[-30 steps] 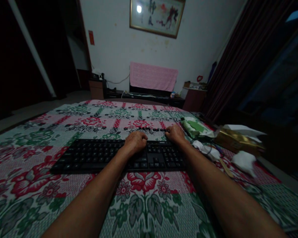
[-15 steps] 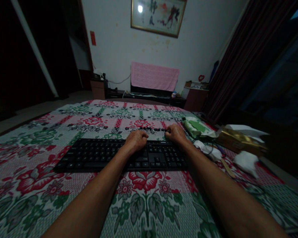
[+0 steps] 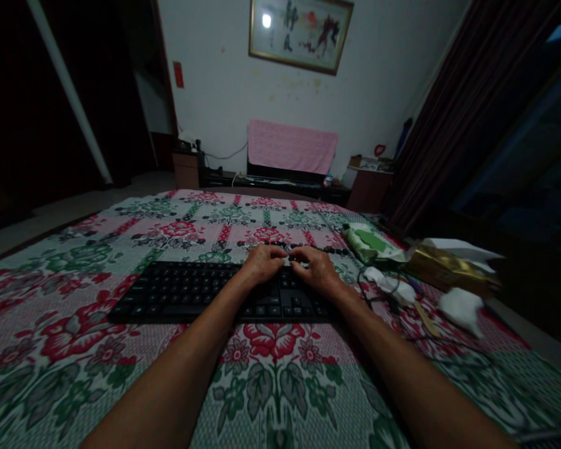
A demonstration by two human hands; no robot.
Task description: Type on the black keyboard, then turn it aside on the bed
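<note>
A black keyboard (image 3: 187,292) lies on a floral bedspread (image 3: 271,374). My left hand (image 3: 260,262) rests on its far right part with the fingers curled. My right hand (image 3: 316,269) is right beside it, fingers curled too, and the fingertips of both hands almost meet over the keys. A small pale spot shows between them; I cannot make out what it is. A row of small dark pieces (image 3: 318,248) lies on the spread just beyond the keyboard.
Right of the keyboard lie a green-and-white packet (image 3: 371,241), crumpled white tissue (image 3: 388,284), a thin dark cable (image 3: 425,340), a gold box (image 3: 451,268) and a white wad (image 3: 460,307). The bed's right edge runs close behind them.
My right hand has moved left from the keyboard's far right corner to meet my left hand. The left hand has hardly moved.
</note>
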